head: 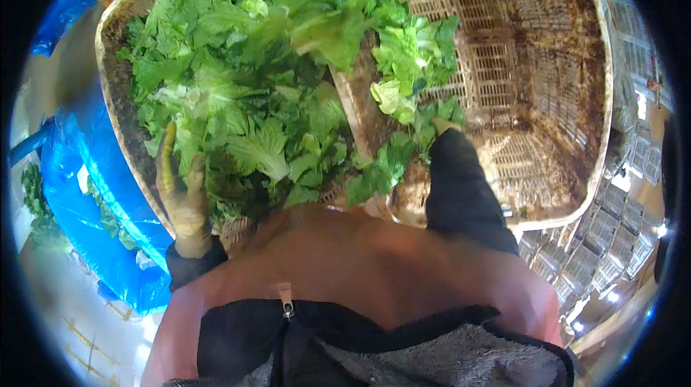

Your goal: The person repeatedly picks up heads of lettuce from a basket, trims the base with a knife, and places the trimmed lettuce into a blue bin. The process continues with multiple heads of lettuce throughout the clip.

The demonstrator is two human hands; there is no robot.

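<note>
My left hand [186,214], in what looks like a soiled yellowish glove, rests at the near left edge of a heap of leafy greens [237,90]. Its fingers are spread against the leaves, and I see nothing gripped in them. A dark sleeve covers most of my right arm; only a small part of my right hand [445,125] shows, beside loose leaves [397,163] near the divider [356,111]. Its fingers are hidden, so I cannot tell whether it holds them. A paler leafy head [402,68] lies over the right side of that divider.
A stained, slatted plastic crate [605,90] extends to the right, its rim curving near my right sleeve. Blue plastic sheeting [108,192] with greens beside it lies left of the heap. Several grey crates [604,236] stand at the lower right.
</note>
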